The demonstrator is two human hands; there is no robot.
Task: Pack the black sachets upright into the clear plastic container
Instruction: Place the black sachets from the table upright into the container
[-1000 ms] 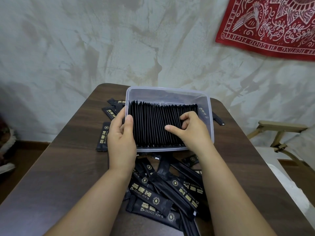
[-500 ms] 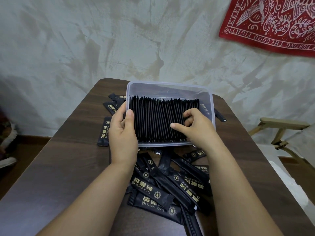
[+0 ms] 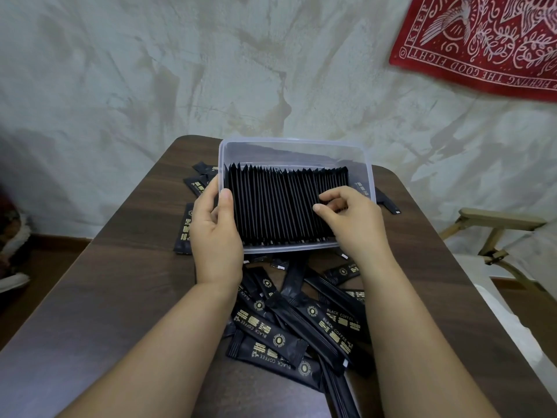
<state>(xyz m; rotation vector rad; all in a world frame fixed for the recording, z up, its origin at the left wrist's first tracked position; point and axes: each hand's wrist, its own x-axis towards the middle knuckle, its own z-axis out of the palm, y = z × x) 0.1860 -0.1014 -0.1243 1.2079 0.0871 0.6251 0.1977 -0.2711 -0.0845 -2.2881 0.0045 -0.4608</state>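
Container (image 3: 295,145) sits mid-frame on the tabletop (image 3: 120,297). 1 row (image 3: 277,203) of sachets stands upright inside, spanning most of its width, with space left at the right wall and behind the row. Left hand (image 3: 214,230) grips the container's left wall, thumb inside. Right hand (image 3: 352,227) has its fingers (image 3: 331,197) curled on the row's right end, pinching it. Loose sachets (image 3: 301,330) lie heaped below the container, with a few at its left. Judgement: packing well advanced, many sachets still outstanding.
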